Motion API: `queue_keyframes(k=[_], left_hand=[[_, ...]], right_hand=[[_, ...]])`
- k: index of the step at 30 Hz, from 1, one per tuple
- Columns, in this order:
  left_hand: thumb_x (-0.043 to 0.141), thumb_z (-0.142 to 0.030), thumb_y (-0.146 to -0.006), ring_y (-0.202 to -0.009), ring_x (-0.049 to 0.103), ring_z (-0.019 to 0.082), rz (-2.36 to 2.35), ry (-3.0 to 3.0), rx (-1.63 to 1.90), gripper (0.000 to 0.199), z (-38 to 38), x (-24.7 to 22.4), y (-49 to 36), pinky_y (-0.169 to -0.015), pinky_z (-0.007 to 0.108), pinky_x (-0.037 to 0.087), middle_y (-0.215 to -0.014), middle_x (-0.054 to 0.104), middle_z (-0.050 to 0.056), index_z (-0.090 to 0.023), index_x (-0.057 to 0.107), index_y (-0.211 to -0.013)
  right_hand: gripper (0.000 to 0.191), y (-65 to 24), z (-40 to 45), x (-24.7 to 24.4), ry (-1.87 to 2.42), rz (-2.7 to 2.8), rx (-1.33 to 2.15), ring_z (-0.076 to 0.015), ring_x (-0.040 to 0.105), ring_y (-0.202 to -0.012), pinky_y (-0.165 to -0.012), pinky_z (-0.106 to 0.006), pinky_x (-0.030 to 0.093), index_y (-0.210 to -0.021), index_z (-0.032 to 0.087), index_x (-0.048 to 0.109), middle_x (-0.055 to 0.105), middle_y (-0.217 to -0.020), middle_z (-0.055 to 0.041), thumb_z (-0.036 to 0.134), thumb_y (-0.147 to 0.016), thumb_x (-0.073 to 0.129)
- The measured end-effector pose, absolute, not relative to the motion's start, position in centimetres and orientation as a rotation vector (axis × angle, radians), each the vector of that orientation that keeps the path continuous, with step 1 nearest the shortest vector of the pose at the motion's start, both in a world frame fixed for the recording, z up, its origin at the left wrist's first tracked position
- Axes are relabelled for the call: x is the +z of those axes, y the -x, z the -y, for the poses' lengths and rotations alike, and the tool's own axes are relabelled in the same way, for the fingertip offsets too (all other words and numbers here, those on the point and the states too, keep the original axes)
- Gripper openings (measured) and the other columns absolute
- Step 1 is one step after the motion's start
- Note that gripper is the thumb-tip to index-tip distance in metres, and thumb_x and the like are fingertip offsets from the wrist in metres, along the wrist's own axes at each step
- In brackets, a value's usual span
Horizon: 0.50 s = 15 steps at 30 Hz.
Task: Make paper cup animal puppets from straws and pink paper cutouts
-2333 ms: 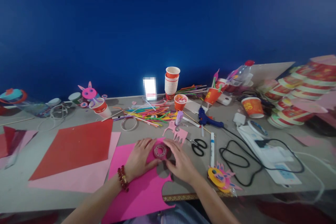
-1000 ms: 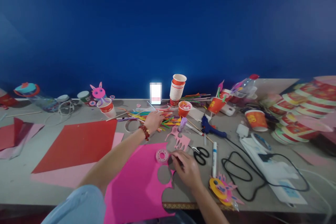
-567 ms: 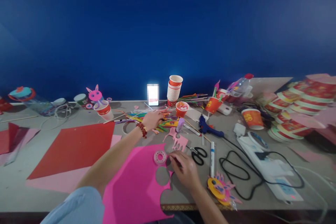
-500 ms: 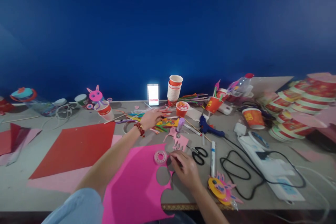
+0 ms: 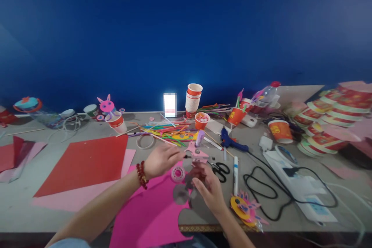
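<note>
Holding a slim pen [image 5: 201, 157], the left hand [image 5: 164, 159] points rightward.

left hand: grips [image 5: 164, 159] pen-like stick [image 5: 202, 158] | right hand: near [image 5: 211, 190] tape roll [image 5: 174, 175] | roll: on pink sheet [image 5: 148, 209]

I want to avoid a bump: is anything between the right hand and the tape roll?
Nothing visible stands between the right hand and the tape roll. The pen-like stick in the left hand is off that line, farther back.

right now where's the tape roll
In the head view, the tape roll lies below centre on the magenta sheet, between the left hand and right hand.
</note>
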<state>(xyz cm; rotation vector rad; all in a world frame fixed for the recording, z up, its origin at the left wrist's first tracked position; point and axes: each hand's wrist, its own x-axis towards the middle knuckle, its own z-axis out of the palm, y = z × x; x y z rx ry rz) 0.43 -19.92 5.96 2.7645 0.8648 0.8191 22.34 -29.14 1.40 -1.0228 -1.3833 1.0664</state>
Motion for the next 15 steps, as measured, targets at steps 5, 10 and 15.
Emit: queue_keyframes(k=[5, 10, 15], left_hand=[[0.035, -0.036, -0.104, -0.076, 0.065, 0.017, -0.813, -2.801, 0.639, 0.033, 22.1, 5.3, 0.2, -0.068, 0.028, 0.049, -0.093, 0.070, 0.006, -0.024, 0.060, -0.121], [0.038, -0.057, -0.099, -0.068, 0.063, 0.016, -1.003, -2.491, 0.735, 0.046, 22.1, 4.8, 0.7, -0.061, 0.025, 0.044, -0.079, 0.068, 0.004, -0.021, 0.061, -0.115], [0.031, -0.058, -0.100, -0.063, 0.058, 0.016, -1.026, -2.371, 0.707, 0.053, 22.9, 4.5, 0.2, -0.060, 0.026, 0.040, -0.070, 0.063, 0.003, -0.021, 0.063, -0.081]], right_hand=[[0.037, -19.9, 27.8, 3.1, 0.906, 0.912, 1.484, -0.0119, 0.057, -0.051, -0.046, -0.021, 0.047, -0.107, 0.017, 0.067, 0.065, -0.065, -0.0002, 0.048, -0.087, 0.067], [0.033, -18.6, 27.1, 3.9, 0.829, 0.719, 1.523, -0.0089, 0.053, -0.046, -0.044, -0.018, 0.044, -0.087, 0.015, 0.070, 0.063, -0.057, 0.0011, 0.047, -0.082, 0.073], [0.032, -17.7, 27.8, 3.8, 0.855, 0.765, 1.479, -0.0107, 0.055, -0.043, -0.042, -0.021, 0.045, -0.082, 0.016, 0.070, 0.064, -0.055, 0.0004, 0.048, -0.081, 0.073]])
